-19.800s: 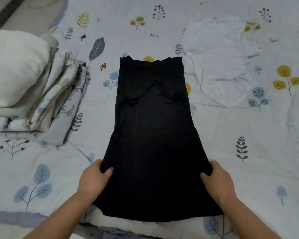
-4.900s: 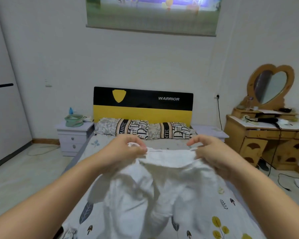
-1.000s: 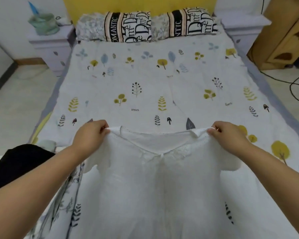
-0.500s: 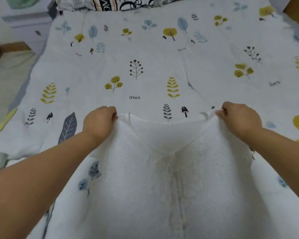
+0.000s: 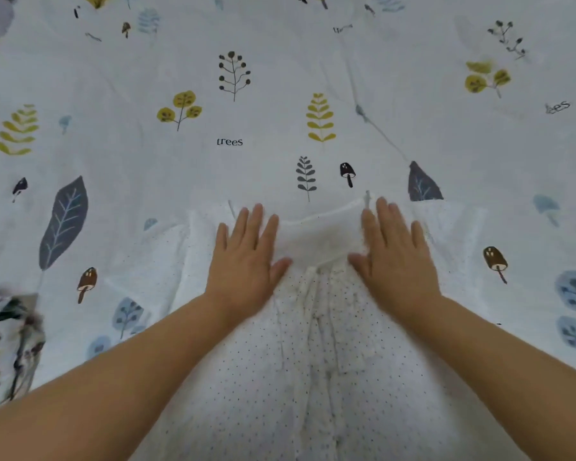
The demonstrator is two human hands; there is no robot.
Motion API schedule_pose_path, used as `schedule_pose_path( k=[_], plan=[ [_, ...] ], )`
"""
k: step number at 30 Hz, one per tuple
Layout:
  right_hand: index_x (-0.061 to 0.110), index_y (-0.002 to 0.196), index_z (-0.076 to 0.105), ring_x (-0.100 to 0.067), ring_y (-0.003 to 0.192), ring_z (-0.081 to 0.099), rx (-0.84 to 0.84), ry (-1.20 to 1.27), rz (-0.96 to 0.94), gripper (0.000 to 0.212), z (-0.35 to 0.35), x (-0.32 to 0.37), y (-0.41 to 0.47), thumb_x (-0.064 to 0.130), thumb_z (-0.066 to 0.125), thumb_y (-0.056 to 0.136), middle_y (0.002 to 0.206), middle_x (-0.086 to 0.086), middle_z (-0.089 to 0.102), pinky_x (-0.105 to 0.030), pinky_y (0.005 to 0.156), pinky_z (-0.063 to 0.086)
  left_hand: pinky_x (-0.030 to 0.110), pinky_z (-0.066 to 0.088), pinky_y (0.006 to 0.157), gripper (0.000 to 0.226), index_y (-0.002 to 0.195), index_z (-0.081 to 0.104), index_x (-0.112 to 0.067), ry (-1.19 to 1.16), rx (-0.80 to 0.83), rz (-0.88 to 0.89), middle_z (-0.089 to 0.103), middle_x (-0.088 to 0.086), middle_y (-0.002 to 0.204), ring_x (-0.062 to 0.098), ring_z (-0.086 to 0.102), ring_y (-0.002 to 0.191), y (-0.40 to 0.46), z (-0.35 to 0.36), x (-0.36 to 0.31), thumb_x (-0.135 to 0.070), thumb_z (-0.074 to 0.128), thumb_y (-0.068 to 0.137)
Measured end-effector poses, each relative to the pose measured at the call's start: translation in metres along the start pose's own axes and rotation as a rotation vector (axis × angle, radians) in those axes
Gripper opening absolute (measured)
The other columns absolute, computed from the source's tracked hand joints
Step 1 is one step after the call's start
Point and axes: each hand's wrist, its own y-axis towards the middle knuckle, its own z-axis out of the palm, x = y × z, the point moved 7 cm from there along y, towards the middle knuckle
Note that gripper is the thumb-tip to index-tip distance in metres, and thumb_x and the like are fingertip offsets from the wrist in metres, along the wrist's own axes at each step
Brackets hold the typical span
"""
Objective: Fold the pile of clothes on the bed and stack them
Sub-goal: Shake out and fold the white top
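Step in hand looks like spread-and-flatten: the white dotted top (image 5: 313,377) lies front-up on the bed sheet (image 5: 280,144), neckline at the far end, body running toward the near edge and out of frame between my forearms. No fold made in it yet, as far as I can see. Left hand (image 5: 246,257) is flat, palm down, fingers straight and a little spread, pressing the cloth just left of the neckline; it grips nothing. Right hand (image 5: 396,257) mirrors it just right of the neckline, fingers straight and close together, thumb angled in toward the centre seam, also holding nothing. The collar area between the two thumbs is bunched slightly, and the lace strip down the middle shows wrinkles. Left sleeve (image 5: 167,261) is spread out on the sheet left of my left hand; right sleeve (image 5: 453,227) likewise on the right, partly hidden by the hand. My read of the next move: sweep both palms outward and toward me to clear the wrinkles, then take a sleeve and side edge and bring it in to the centre line. Thin cloth will likely drag under the palms, so light pressure. A patterned bundle of cloth (image 5: 7,344) sits at the near left edge, blurred; can't tell whether it's the stack.
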Motion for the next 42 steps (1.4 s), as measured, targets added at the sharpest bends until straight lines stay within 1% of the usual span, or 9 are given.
schedule_pose_path(
  k=[8,13,17,20,27,30,32,37,42],
  plan=[
    [0.019,0.15,-0.007,-0.021,0.145,-0.012,0.139,0.06,-0.006,0.07,0.014,-0.013,0.01,0.056,0.017,0.095,0.158,-0.005,-0.013,-0.043,0.116,-0.003,0.043,-0.011,0.114,0.076,0.136,-0.032,-0.025,0.104,0.229,-0.014,-0.033,0.0,0.149,0.021,-0.022,0.142,0.013,0.033,0.01,-0.066,-0.013,0.075],
    [0.01,0.143,0.034,-0.03,0.136,0.029,-0.341,0.358,0.111,0.057,-0.058,-0.056,-0.003,-0.003,0.041,0.088,0.148,-0.015,0.034,-0.044,0.111,0.022,0.045,0.025,0.109,0.059,0.145,0.024,-0.011,0.022,-0.022,-0.019,0.027,0.019,0.148,0.033,0.027,0.135,0.018,-0.023,-0.012,-0.043,0.034,0.095],
    [0.016,0.147,0.024,-0.023,0.141,0.019,-0.099,0.595,0.352,0.08,-0.058,-0.12,-0.001,-0.01,0.047,0.075,0.153,-0.006,0.024,-0.042,0.115,0.019,0.035,0.037,0.087,0.048,0.138,0.039,-0.011,-0.121,-0.206,0.107,0.051,0.013,0.117,0.027,0.046,0.105,0.032,-0.059,-0.063,-0.023,0.046,0.093],
    [0.007,0.132,0.047,-0.029,0.136,0.027,0.177,0.563,0.279,0.059,-0.049,-0.133,0.004,-0.002,0.058,0.075,0.142,-0.011,0.037,-0.044,0.11,0.027,0.035,0.041,0.089,0.046,0.141,0.036,-0.016,-0.225,-0.134,0.165,0.055,0.009,0.114,0.024,0.05,0.103,0.053,-0.061,-0.109,-0.019,0.041,0.095],
    [-0.004,0.093,0.064,-0.017,0.084,0.054,0.185,0.852,0.14,0.016,-0.07,-0.14,-0.005,0.007,0.062,0.082,0.091,-0.009,0.059,-0.019,0.077,0.043,0.029,0.049,0.07,0.052,0.142,0.032,-0.026,-0.501,0.2,0.216,0.055,0.002,0.098,0.017,0.054,0.078,0.094,-0.05,-0.203,-0.005,0.033,0.095],
    [-0.013,0.083,0.052,-0.022,0.068,0.049,0.16,1.075,0.187,0.016,-0.076,-0.146,-0.012,0.003,0.055,0.085,0.075,-0.014,0.052,-0.034,0.067,0.041,0.023,0.047,0.069,0.027,0.098,0.061,-0.009,-0.514,0.305,0.184,0.054,-0.001,0.08,0.017,0.052,0.076,0.105,-0.047,-0.22,-0.001,0.036,0.093],
    [-0.007,0.082,0.055,-0.027,0.069,0.056,0.104,1.121,0.22,0.009,-0.08,-0.15,-0.017,0.0,0.054,0.086,0.077,-0.019,0.058,-0.042,0.07,0.05,0.016,0.044,0.055,0.029,0.074,0.055,-0.011,-0.656,0.35,0.054,0.055,-0.001,0.068,0.014,0.054,0.063,0.11,-0.046,-0.218,-0.009,0.036,0.095],
    [0.015,0.072,0.051,-0.013,0.053,0.051,-0.108,1.034,0.193,0.017,-0.09,-0.143,-0.032,0.001,0.056,0.081,0.062,-0.009,0.056,-0.028,0.052,0.05,0.028,0.048,0.072,0.03,0.088,0.061,-0.009,-0.95,0.472,-0.089,0.069,0.006,0.079,0.017,0.064,0.07,0.106,-0.039,-0.22,-0.035,0.047,0.094],
    [0.026,0.077,0.058,0.0,0.048,0.048,-0.091,0.989,0.028,0.017,-0.089,-0.085,-0.044,0.012,0.066,0.082,0.054,0.01,0.052,-0.011,0.051,0.041,0.023,0.052,0.059,0.03,0.093,0.058,-0.015,-1.183,0.554,-0.099,0.058,0.006,0.077,0.015,0.057,0.064,0.102,-0.038,-0.191,0.012,0.052,0.082]
  ],
)
